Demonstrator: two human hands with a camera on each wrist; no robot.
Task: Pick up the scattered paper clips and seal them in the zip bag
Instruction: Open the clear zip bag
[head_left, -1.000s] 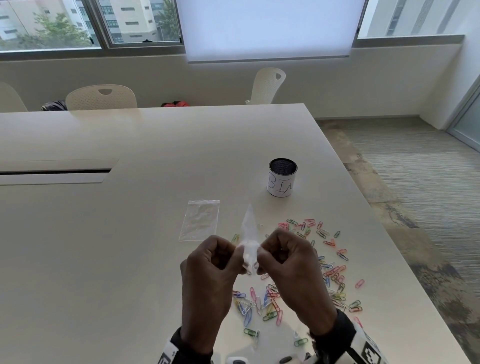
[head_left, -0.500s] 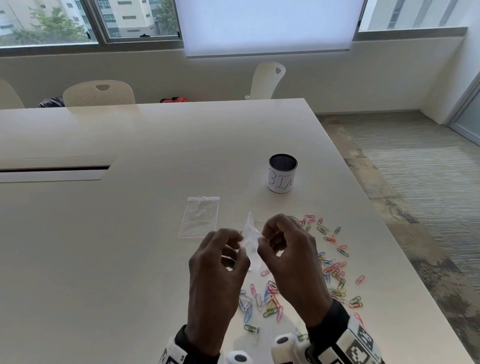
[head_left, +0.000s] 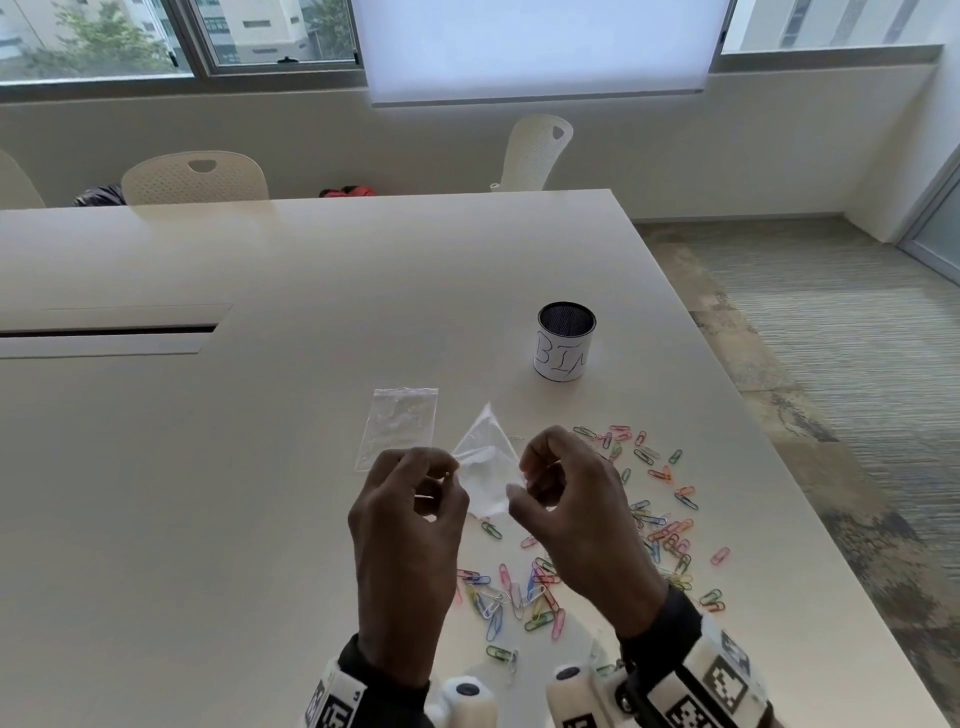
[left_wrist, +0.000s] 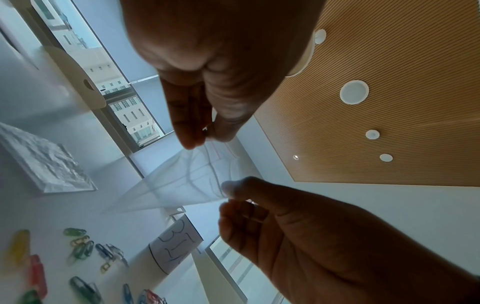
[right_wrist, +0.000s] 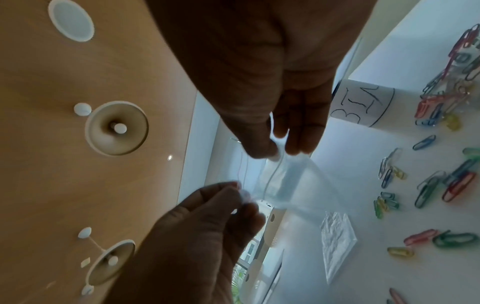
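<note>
Plastic of a clear zip bag (head_left: 485, 462) is stretched between the two hands, which are raised above the white table (head_left: 218, 467). One upper corner of the bag's mouth is pinched between the thumb and fingertips of the left hand (head_left: 410, 525), and the opposite corner is pinched the same way by the right hand (head_left: 576, 514), so that the mouth is held spread and the bag's bottom corner points away from the person, toward the far side of the table. In the left wrist view the bag (left_wrist: 187, 181) is seen fanning out from both pinches. Both hands are held with their backs toward the head camera, wrists low and fingers curled inward toward each other. The remaining fingers of each hand are tucked loosely behind the pinch. Coloured paper clips (head_left: 649, 525) are scattered on the table below and to the right of the hands, none of them touched. A second flat zip bag (head_left: 400, 426) lies on the table just beyond the left hand, and a cylindrical cup (head_left: 565, 343) with a handwritten label stands farther back.
</note>
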